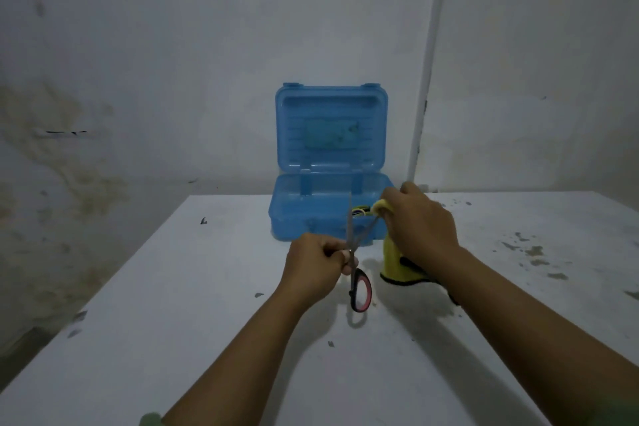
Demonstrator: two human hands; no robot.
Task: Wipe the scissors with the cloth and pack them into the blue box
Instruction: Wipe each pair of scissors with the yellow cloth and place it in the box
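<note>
- The white table [173,287] fills our view, scuffed with dark flecks, against a stained wall [138,62].
- The blue box [328,214] stands open at the far edge — lid upright.
- Our right hand [420,221] pinches the yellow cloth [397,259] round one blade tip, just before the box.
- Our left hand [314,266] grips the scissors [358,263] by a handle — blades spread, above the table.

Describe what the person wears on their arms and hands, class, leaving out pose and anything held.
Both the left hand and right hand are bare: no gloves, rings or watch visible. Forearms are uncovered. A green sleeve edge shows at the left arm near the frame's bottom.
</note>
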